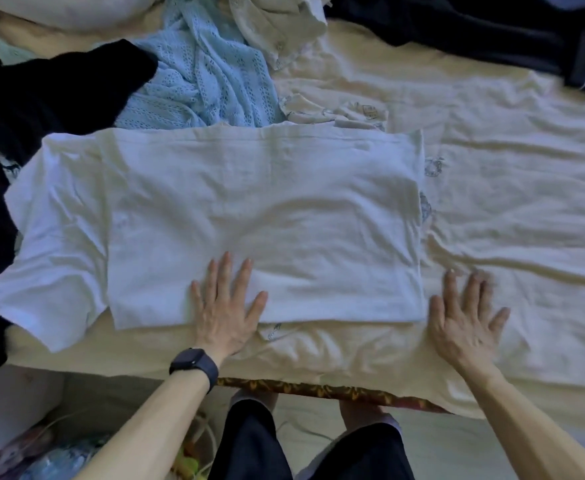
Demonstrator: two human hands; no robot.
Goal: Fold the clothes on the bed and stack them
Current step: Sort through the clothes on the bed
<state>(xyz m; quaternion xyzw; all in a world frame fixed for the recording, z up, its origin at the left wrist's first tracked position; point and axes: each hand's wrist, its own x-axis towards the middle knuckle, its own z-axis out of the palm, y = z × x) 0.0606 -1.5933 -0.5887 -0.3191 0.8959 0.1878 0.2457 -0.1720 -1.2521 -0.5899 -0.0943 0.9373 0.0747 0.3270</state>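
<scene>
Fingers of the left hand (227, 304) are lying straight and spread, pressing the near edge of the white T-shirt (249, 209) and grasping nothing. Fingers of the right hand (464, 317) are resting flat and released on the bed sheet (526, 168), just right of the white T-shirt. A blue knit (201, 74) is lying beyond it.

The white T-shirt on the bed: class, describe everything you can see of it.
The white T-shirt looks like thin, lightly creased cotton. It lies flat and sideways on the cream bedsheet, short sleeves to the left, hem to the right. The left hand presses flat on its near edge. A black garment meets its sleeve end; a light blue knit borders its far edge.
</scene>
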